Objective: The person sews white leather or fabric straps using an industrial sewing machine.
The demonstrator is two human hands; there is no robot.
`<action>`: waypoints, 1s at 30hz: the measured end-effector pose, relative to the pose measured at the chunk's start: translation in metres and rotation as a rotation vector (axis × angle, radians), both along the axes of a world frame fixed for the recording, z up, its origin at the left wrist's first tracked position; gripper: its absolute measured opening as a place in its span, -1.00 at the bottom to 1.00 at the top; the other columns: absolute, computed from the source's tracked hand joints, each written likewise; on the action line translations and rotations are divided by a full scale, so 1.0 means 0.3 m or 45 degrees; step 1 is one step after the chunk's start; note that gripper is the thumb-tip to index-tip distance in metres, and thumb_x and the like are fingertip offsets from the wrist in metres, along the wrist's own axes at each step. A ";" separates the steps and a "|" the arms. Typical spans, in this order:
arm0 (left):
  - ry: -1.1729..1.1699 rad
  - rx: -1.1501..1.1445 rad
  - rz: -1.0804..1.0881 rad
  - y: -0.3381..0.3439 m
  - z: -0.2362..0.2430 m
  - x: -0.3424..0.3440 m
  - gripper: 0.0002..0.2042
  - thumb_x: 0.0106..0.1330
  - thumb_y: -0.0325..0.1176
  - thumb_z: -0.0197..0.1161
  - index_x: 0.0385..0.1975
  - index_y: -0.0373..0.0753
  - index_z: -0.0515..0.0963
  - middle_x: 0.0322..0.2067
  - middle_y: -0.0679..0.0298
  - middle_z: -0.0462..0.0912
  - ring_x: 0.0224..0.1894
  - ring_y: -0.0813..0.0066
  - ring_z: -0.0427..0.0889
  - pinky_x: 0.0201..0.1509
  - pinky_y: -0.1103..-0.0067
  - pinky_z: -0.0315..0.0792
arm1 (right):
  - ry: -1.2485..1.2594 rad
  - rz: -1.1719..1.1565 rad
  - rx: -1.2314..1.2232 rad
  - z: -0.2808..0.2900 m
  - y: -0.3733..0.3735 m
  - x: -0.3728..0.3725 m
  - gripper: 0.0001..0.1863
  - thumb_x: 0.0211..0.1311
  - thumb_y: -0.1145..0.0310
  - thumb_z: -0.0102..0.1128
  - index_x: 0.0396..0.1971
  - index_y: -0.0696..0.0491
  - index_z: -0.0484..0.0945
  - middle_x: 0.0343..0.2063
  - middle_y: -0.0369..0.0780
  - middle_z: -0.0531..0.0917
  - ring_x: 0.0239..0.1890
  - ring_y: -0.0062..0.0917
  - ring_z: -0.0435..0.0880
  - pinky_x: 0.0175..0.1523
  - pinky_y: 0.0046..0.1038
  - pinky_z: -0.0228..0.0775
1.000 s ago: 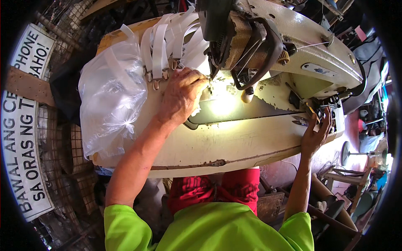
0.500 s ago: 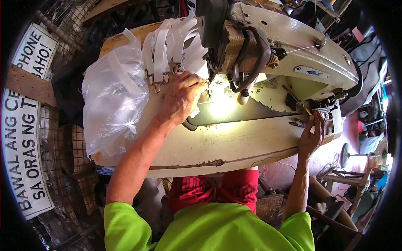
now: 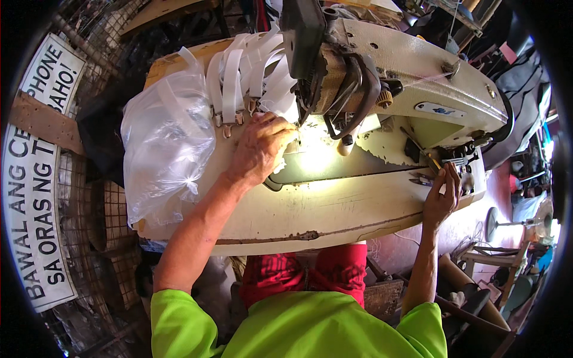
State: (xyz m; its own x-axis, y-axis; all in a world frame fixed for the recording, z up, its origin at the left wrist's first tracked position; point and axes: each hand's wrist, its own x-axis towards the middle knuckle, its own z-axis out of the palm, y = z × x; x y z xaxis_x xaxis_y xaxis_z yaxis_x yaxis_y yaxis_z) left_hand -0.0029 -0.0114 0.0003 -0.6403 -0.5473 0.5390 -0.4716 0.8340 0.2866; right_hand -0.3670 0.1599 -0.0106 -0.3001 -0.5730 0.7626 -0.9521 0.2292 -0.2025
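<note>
White straps (image 3: 231, 83) lie beyond and to the left of the left hand's (image 3: 261, 149) fingers, with metal clips (image 3: 227, 118) at their near ends. The left fingers are bent and bunched together beside the lit work area; whether they clamp anything cannot be told. The sewing machine (image 3: 388, 56) stands beyond and to the right of these fingers; a translucent bag (image 3: 167, 149) lies farther left of them on the table (image 3: 334, 215). The right hand (image 3: 440, 203) is well apart, its fingertips at a yellow-handled tool (image 3: 434, 163); whether those fingers grip it cannot be told.
</note>
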 end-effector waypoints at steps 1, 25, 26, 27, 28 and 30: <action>0.002 -0.001 0.001 -0.001 -0.001 -0.001 -0.59 -0.28 -0.55 0.44 -0.28 -0.23 0.63 -0.28 0.32 0.62 -0.16 0.32 0.57 0.02 0.43 0.45 | -0.022 -0.005 -0.002 -0.004 0.001 -0.003 -0.79 0.34 0.45 0.14 -0.12 0.20 0.64 -0.08 -0.12 0.66 -0.01 -0.33 0.63 0.10 -0.36 0.44; 0.050 -0.014 0.021 -0.021 -0.012 -0.002 -0.78 0.05 -0.52 0.23 -0.27 -0.24 0.63 -0.24 0.25 0.63 -0.10 0.30 0.57 0.11 0.42 0.37 | 0.148 0.009 0.045 0.611 -0.350 -0.679 -0.66 0.39 0.22 0.08 -0.03 0.15 0.59 0.00 -0.07 0.62 0.07 -0.26 0.59 0.15 -0.34 0.37; 0.049 -0.015 0.022 -0.020 -0.012 -0.006 -0.78 0.05 -0.52 0.23 -0.27 -0.24 0.63 -0.24 0.25 0.63 -0.10 0.30 0.57 0.11 0.42 0.37 | 0.018 -0.022 0.184 0.643 -0.408 -0.773 -0.68 0.39 0.24 0.06 -0.02 0.13 0.58 -0.01 -0.09 0.62 0.05 -0.27 0.60 0.13 -0.36 0.38; 0.060 -0.031 0.034 -0.018 -0.012 -0.012 -0.78 0.04 -0.51 0.23 -0.27 -0.24 0.63 -0.24 0.25 0.62 -0.09 0.29 0.56 0.12 0.41 0.37 | -0.095 -0.065 0.324 0.685 -0.413 -0.856 -0.69 0.39 0.25 0.04 -0.01 0.10 0.58 -0.01 -0.11 0.62 0.03 -0.27 0.61 0.11 -0.38 0.39; 0.051 -0.046 0.063 -0.013 -0.012 -0.006 -0.78 0.04 -0.51 0.23 -0.27 -0.25 0.62 -0.24 0.24 0.62 -0.08 0.29 0.56 0.12 0.40 0.36 | -0.094 -0.055 0.326 0.661 -0.413 -0.927 -0.69 0.39 0.25 0.04 -0.01 0.10 0.58 -0.01 -0.11 0.62 0.03 -0.27 0.61 0.11 -0.38 0.39; 0.048 -0.060 0.037 -0.014 -0.013 -0.018 -0.77 0.03 -0.50 0.23 -0.27 -0.25 0.62 -0.24 0.24 0.62 -0.08 0.29 0.55 0.12 0.40 0.36 | 0.695 -0.060 0.676 0.605 -0.422 -1.063 -0.68 0.34 0.35 0.03 0.05 0.06 0.54 -0.03 -0.12 0.62 0.00 -0.25 0.61 0.10 -0.37 0.40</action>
